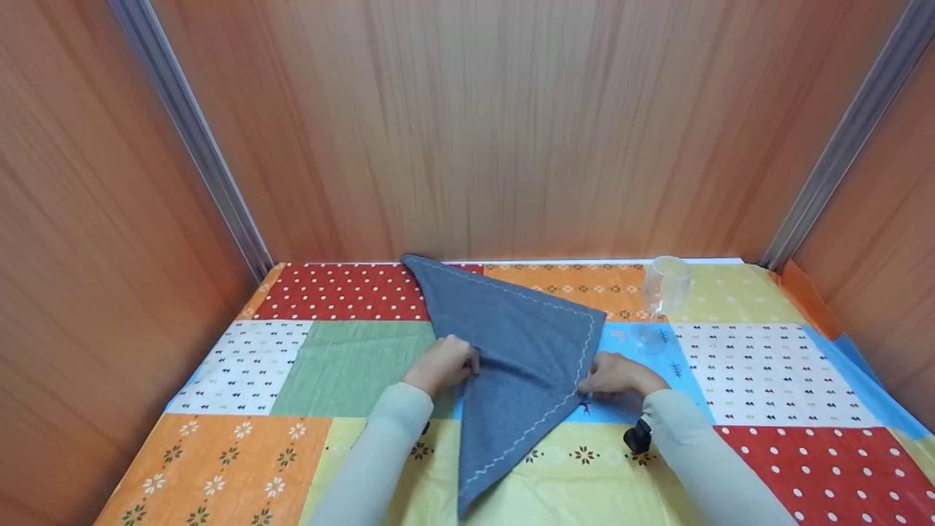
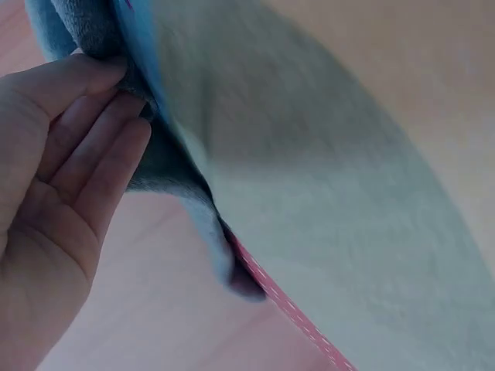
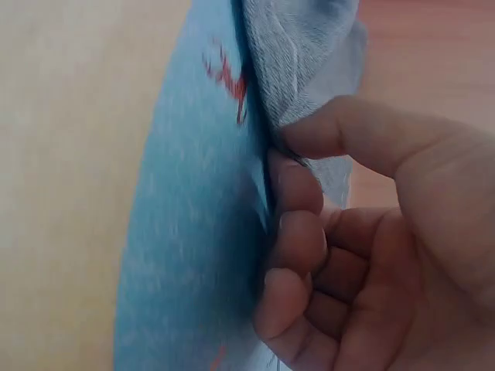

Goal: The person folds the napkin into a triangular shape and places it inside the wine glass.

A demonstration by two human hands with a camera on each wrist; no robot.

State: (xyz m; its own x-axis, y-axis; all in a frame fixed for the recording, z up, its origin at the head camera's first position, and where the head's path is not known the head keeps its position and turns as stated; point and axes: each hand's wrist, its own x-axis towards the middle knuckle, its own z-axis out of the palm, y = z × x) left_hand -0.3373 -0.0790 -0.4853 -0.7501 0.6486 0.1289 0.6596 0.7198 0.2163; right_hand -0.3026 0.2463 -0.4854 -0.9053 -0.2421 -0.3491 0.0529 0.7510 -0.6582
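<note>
A grey-blue cloth (image 1: 511, 329) with pale zigzag stitching along its edges lies on the table, one corner pointing to the back wall and one toward me. My left hand (image 1: 445, 363) pinches its left side between thumb and fingers, and small creases run from there across the cloth. In the left wrist view, the thumb (image 2: 93, 76) presses on the gathered fabric (image 2: 166, 154). At the right edge, my right hand (image 1: 617, 374) pinches the stitched border; the right wrist view has thumb and forefinger closed on the cloth edge (image 3: 282, 77), other fingers curled below.
A clear stemmed glass (image 1: 666, 285) stands upright behind and to the right of my right hand. The patchwork tablecloth (image 1: 365, 358) covers the table. Wood-grain panels (image 1: 540, 131) rise at the back and both sides, with metal posts (image 1: 212, 168) at the corners.
</note>
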